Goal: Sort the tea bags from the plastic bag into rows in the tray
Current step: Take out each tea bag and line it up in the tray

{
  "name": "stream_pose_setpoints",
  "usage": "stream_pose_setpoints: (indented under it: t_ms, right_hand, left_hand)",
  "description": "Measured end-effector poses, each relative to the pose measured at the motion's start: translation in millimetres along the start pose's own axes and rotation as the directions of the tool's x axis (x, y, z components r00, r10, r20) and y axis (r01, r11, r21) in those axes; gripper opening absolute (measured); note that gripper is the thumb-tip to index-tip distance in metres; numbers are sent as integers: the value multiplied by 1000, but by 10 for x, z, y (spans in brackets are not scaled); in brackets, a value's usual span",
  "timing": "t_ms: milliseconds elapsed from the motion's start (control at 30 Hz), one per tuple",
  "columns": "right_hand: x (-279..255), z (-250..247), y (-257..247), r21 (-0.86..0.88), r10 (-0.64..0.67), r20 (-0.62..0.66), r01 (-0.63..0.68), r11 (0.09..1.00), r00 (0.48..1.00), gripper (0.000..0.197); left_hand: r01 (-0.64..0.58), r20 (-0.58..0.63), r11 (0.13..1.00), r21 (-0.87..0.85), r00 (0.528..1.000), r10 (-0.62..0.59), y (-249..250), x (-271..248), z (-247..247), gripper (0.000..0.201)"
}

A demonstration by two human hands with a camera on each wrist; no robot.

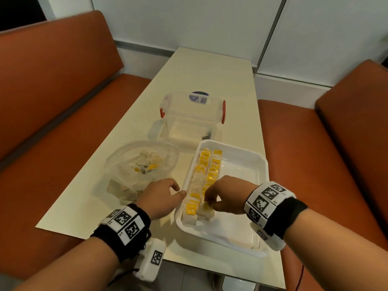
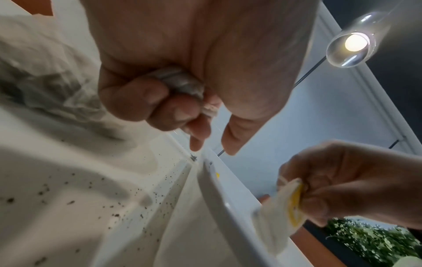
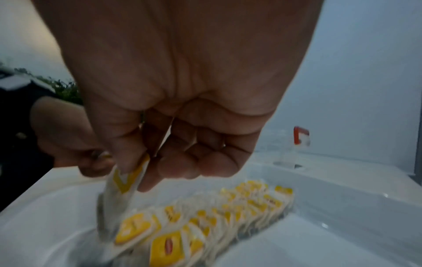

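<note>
My right hand point(image 1: 225, 195) is pinching a white paper tea bag with a yellow tag point(image 1: 206, 208) at the near end of the tea-bag rows point(image 1: 204, 175) inside the white plastic tray point(image 1: 241, 164). My left hand point(image 1: 162, 197) is gripping a crumpled bag point(image 2: 182, 83), fingertips touching the tray's left rim. The clear plastic bag point(image 1: 138, 164) of loose tea bags is lying just left of the tray.
</note>
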State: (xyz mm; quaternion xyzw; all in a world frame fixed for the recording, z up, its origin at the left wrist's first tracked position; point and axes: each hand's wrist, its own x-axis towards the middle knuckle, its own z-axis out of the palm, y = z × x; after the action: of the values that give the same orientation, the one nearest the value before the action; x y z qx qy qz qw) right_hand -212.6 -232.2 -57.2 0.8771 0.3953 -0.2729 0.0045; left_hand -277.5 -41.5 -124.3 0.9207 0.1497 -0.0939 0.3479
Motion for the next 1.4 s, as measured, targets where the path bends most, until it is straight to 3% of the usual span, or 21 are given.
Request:
stream_pose_setpoints:
  t_ms: [133, 233, 500, 667, 733, 933, 1200, 1400]
  right_hand:
    - [125, 222, -19, -32, 19, 183, -13, 999, 983, 25]
    - [236, 318, -37, -7, 20, 242, -19, 1000, 970, 26]
    - [442, 378, 46, 12, 137, 134, -139, 990, 982, 27]
    - [451, 406, 63, 1, 194, 54, -195, 981, 979, 11]
    - [448, 410, 51, 10, 198, 33, -198, 980, 980, 17]
    - [562, 440, -29, -125, 192, 168, -172, 977, 967, 36]
    - [636, 487, 2, -175, 279, 124, -256, 951, 952, 30]
    - [590, 443, -16, -173, 264, 117, -242, 955, 957, 36]
  left_hand:
    - [14, 11, 999, 41, 1000, -14, 5, -24, 41, 37]
    - [2, 17, 999, 34, 1000, -3, 21, -26, 47, 38]
    - [-20, 24, 1000, 23, 1000, 19, 35, -36, 41, 38]
    - [-26, 15, 999, 31, 1000, 25, 31, -19, 61, 39]
    - [-23, 13, 999, 34, 1000, 22, 27, -14, 67, 38]
    - [-3, 88, 994, 105, 996, -7, 32, -13, 60, 38]
    - [-7, 109, 996, 91, 994, -3, 12, -27, 58, 35]
    - [-2, 102, 995, 104, 995, -9, 10, -38, 54, 40]
